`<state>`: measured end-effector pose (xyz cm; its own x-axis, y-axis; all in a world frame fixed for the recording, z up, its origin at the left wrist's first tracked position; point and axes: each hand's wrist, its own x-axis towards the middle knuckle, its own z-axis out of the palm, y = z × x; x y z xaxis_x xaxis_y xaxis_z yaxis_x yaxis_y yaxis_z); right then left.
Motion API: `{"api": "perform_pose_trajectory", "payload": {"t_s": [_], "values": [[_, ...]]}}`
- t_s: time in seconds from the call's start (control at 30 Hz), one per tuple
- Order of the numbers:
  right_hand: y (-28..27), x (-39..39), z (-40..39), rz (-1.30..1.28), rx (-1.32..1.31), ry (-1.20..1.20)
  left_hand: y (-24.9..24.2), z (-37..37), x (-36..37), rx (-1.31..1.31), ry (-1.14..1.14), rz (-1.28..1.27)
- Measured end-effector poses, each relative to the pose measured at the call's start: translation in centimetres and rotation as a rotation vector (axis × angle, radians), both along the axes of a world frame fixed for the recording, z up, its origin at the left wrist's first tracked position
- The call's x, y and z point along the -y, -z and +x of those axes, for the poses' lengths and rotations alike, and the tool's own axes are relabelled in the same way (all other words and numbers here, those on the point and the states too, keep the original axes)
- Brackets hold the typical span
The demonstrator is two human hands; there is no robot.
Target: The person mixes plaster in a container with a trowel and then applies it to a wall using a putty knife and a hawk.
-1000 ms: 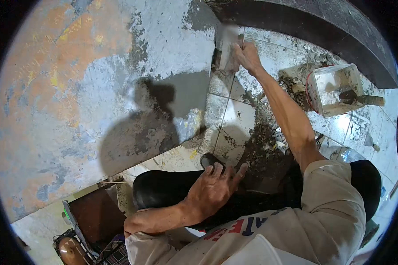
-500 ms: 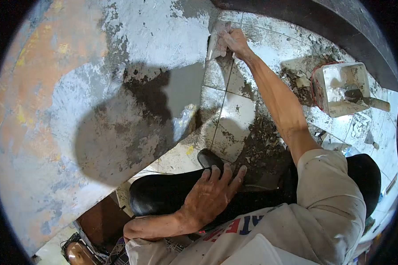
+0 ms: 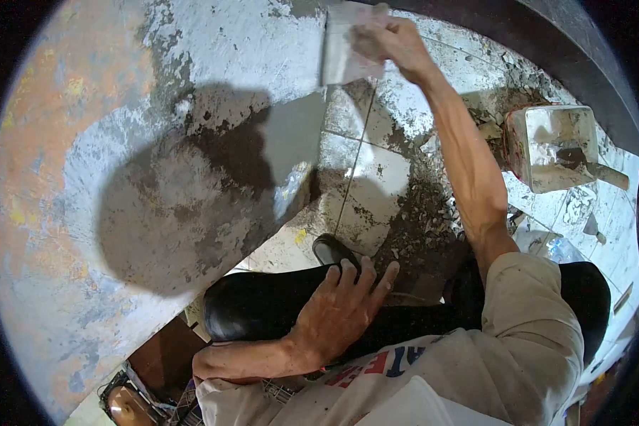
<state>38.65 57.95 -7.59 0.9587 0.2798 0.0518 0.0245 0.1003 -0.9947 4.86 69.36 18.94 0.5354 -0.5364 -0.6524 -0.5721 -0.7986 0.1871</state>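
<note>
My right hand [image 3: 399, 48] is closed around a flat, pale rectangular putty spreader [image 3: 339, 55], slightly blurred by motion. One edge of the spreader lies along the side of a patchy plastered wall [image 3: 245, 42], close to where it meets the tiled floor. Smooth grey filler [image 3: 299, 135] covers a strip of that wall just below the spreader. My left hand [image 3: 337, 312] rests over my dark-trousered thigh [image 3: 248, 305], holding nothing, its dusty fingers stretched apart.
On the right stands a square white tub [image 3: 561, 181] with whitish paste and a wooden-handled scraper [image 3: 607, 175] in it. Rubble [image 3: 422, 224] litters the floor tiles [image 3: 376, 174]. A dark curved ledge [image 3: 547, 50] borders the top right. My shoe [image 3: 331, 250] stands near the wall's corner.
My right hand and the spreader have moved up along the wall's edge, away from me. My left hand stays on the thigh. The view has shifted slightly.
</note>
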Motion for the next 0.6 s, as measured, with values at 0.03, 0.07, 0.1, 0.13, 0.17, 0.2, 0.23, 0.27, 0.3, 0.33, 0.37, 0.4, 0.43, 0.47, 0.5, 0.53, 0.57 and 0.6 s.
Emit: {"api": "perform_pose_trajectory", "payload": {"t_s": [0.03, 0.07, 0.1, 0.13, 0.17, 0.2, 0.23, 0.27, 0.3, 0.33, 0.37, 0.4, 0.43, 0.47, 0.5, 0.53, 0.57, 0.6], "values": [[0.4, 0.7, 0.2, -0.011, -0.011, 0.008, 0.1, 0.2, 0.0, 0.030, -0.009, -0.018], [0.9, 1.1, 0.1, -0.022, -0.025, 0.018, 0.0, 0.3, 0.0, 0.057, -0.016, -0.037], [2.3, 1.1, 0.2, -0.020, -0.020, 0.019, 0.0, 0.3, 0.1, 0.062, -0.016, -0.035], [4.6, 0.6, 0.3, -0.148, -0.001, 0.027, 0.0, 0.3, 0.1, 0.065, 0.001, -0.015], [6.1, 0.3, 0.1, -0.276, 0.009, 0.034, 0.0, 0.3, 0.1, 0.058, 0.017, 0.006], [6.2, 0.1, -0.8, -0.276, -0.001, 0.033, -0.2, 0.1, 0.2, 0.047, 0.017, 0.007], [6.2, -0.3, -1.8, -0.172, 0.008, -0.017, -0.3, 0.0, 0.2, 0.027, 0.011, 0.007], [6.0, -1.0, -2.1, -0.068, 0.025, -0.066, -0.3, 0.0, 0.2, 0.015, 0.005, 0.007], [7.3, -3.5, -2.4, 0.079, -0.002, 0.091, -0.3, -0.1, 0.1, 0.014, 0.005, 0.008], [8.4, -4.5, -2.5, 0.080, -0.004, 0.090, -0.2, -0.4, 0.0, 0.016, -0.004, 0.006], [9.2, -5.3, -2.4, 0.011, 0.022, 0.114, -0.1, -0.5, -0.1, 0.020, -0.013, 0.005], [9.4, -6.0, -2.3, -0.058, 0.048, 0.138, -0.2, -0.5, -0.2, 0.021, -0.015, 0.006], [8.2, -6.8, -2.9, -0.029, -0.047, 0.173, -0.2, -0.5, -0.2, 0.034, -0.007, 0.008], [7.0, -7.1, -3.2, -0.032, -0.045, 0.172, -0.2, -0.5, -0.2, 0.047, 0.003, 0.007], [6.8, -7.1, -3.2, -0.099, -0.052, 0.122, -0.2, -0.6, -0.1, 0.050, 0.006, 0.004], [6.2, -7.2, -3.0, -0.166, -0.057, 0.078, -0.2, -0.6, -0.1, 0.057, 0.013, -0.023], [6.2, -8.0, -3.1, -0.063, 0.014, 0.169, -0.1, -0.5, -0.1, 0.064, 0.020, -0.051], [4.5, -7.3, -3.5, -0.068, 0.015, 0.177, -0.1, -0.5, -0.1, 0.065, 0.028, -0.056]]}}
